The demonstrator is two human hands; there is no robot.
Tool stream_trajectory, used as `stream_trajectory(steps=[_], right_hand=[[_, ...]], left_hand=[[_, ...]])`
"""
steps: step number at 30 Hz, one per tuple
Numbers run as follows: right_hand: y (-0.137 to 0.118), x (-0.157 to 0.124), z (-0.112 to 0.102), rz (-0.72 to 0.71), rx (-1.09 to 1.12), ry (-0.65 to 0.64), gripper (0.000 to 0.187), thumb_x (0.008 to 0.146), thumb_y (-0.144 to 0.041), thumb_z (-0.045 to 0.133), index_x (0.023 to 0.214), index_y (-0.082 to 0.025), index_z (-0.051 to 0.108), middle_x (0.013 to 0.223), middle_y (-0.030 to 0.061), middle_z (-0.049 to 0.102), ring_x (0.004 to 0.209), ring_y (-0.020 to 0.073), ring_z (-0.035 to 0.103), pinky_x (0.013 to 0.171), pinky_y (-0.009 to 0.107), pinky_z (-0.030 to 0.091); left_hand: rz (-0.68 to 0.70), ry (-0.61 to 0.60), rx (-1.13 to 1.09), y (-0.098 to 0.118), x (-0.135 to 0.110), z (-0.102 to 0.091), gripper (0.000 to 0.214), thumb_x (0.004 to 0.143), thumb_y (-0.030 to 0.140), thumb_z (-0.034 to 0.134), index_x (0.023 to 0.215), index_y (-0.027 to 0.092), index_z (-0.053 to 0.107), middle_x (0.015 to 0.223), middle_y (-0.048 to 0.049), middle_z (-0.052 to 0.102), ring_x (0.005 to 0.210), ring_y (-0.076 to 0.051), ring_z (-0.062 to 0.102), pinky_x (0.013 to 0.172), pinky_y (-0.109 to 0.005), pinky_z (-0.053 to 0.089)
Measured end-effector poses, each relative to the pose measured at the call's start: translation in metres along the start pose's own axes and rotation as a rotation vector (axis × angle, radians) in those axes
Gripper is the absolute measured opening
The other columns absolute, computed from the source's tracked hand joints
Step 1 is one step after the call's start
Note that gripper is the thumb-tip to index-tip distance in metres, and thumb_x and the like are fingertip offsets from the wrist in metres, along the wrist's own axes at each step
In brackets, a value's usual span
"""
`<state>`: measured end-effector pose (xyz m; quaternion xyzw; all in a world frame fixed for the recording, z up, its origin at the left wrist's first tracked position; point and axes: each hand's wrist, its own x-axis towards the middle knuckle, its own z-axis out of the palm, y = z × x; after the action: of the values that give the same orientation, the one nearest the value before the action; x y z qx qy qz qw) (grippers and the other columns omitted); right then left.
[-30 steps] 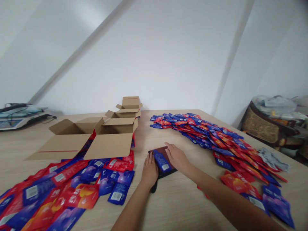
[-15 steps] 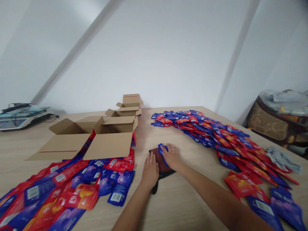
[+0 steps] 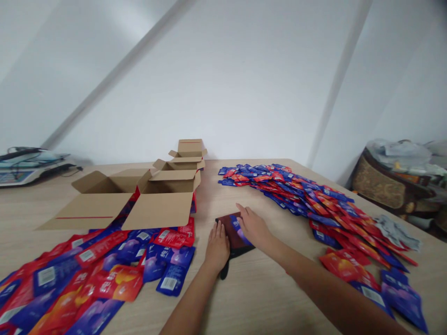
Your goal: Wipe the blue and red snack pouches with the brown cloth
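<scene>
My left hand [image 3: 217,247] lies flat, fingers stretched forward, on the left edge of a flat reddish-brown pad [image 3: 228,228] with a black border. A black strap-like end [image 3: 224,271] sticks out toward me beside that wrist. On the pad lies a blue pouch [image 3: 236,226], partly covered by my right hand [image 3: 254,229]. That hand is open, its fingers extended over the pad's right side, with the fingertips beyond the pouch. Whether the right palm touches the pouch, I cannot tell.
Open cardboard boxes [image 3: 159,204] stand in a row to the left. Red and blue pouches [image 3: 87,274] lie heaped before them. Another long heap of pouches [image 3: 307,195] runs along the right, beside a grey cloth [image 3: 396,232]. A scale-like device [image 3: 31,170] sits far left.
My right hand has loosened from the blue pouch and shifted slightly, its fingers now straighter; the pouch lies flat on the pad. My left hand has stayed in place. The view has turned slightly right.
</scene>
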<state>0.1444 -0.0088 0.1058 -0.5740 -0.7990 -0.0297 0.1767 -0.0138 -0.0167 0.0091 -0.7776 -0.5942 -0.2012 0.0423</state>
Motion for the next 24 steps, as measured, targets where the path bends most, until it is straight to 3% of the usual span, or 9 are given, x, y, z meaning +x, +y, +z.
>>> stream_trajectory(steps=[2,5,8,11,16,21,24], right_hand=[[-0.009,-0.007,0.004,-0.107,0.054,-0.012,0.048,0.094,-0.026,0.024,0.141,-0.017,0.027,0.121,0.0124,0.053,0.109,0.0205,0.051,0.090,0.030,0.039],[-0.011,-0.021,0.034,-0.250,0.023,-0.112,0.045,0.092,-0.021,0.027,0.133,-0.012,0.042,0.128,0.0131,0.052,0.118,0.0221,0.046,0.099,0.034,0.034],[-0.005,-0.025,0.070,-0.277,-0.033,-0.147,0.045,0.088,-0.016,0.033,0.130,-0.007,0.046,0.137,0.0151,0.043,0.127,0.0233,0.037,0.104,0.036,0.029],[0.002,-0.007,0.087,-0.297,-0.026,-0.131,0.048,0.086,-0.014,0.034,0.132,-0.004,0.043,0.139,0.0150,0.040,0.130,0.0205,0.033,0.107,0.033,0.025],[0.000,0.025,0.078,-0.241,0.017,-0.150,0.047,0.088,-0.016,0.029,0.131,-0.001,0.043,0.137,0.0175,0.041,0.131,0.0192,0.032,0.109,0.033,0.021],[-0.008,-0.004,0.063,-0.239,0.052,-0.239,0.063,0.072,-0.008,0.046,0.134,-0.002,0.038,0.138,0.0190,0.040,0.129,0.0236,0.035,0.106,0.033,0.028],[-0.007,-0.021,0.052,-0.232,0.143,-0.249,0.071,0.066,-0.001,0.045,0.136,-0.010,0.038,0.134,0.0150,0.046,0.124,0.0229,0.043,0.103,0.033,0.033]], left_hand=[[0.005,0.007,0.001,-0.001,0.000,0.001,0.049,0.088,0.019,0.026,0.132,0.000,0.037,0.141,-0.0219,0.033,0.134,-0.029,0.026,0.105,-0.050,0.032],[0.008,-0.011,0.006,-0.003,0.000,0.002,0.049,0.088,0.018,0.026,0.132,0.000,0.037,0.142,-0.0213,0.032,0.134,-0.028,0.025,0.105,-0.048,0.031],[0.001,-0.022,0.012,-0.004,0.000,0.004,0.049,0.087,0.018,0.027,0.132,0.001,0.037,0.142,-0.0209,0.033,0.134,-0.028,0.024,0.106,-0.048,0.031],[0.001,-0.014,0.011,-0.002,0.001,0.005,0.049,0.086,0.017,0.027,0.132,0.002,0.037,0.142,-0.0210,0.033,0.134,-0.028,0.024,0.105,-0.050,0.030],[-0.010,-0.024,0.001,0.000,0.001,0.001,0.050,0.086,0.016,0.027,0.132,0.000,0.037,0.142,-0.0212,0.033,0.134,-0.027,0.025,0.106,-0.047,0.030],[0.007,-0.002,-0.020,-0.004,0.001,0.003,0.049,0.087,0.017,0.028,0.131,0.001,0.039,0.141,-0.0207,0.035,0.134,-0.027,0.026,0.106,-0.047,0.031],[0.023,0.024,-0.027,-0.007,0.001,0.008,0.048,0.086,0.017,0.029,0.132,0.003,0.039,0.140,-0.0198,0.036,0.134,-0.027,0.026,0.105,-0.047,0.032]])
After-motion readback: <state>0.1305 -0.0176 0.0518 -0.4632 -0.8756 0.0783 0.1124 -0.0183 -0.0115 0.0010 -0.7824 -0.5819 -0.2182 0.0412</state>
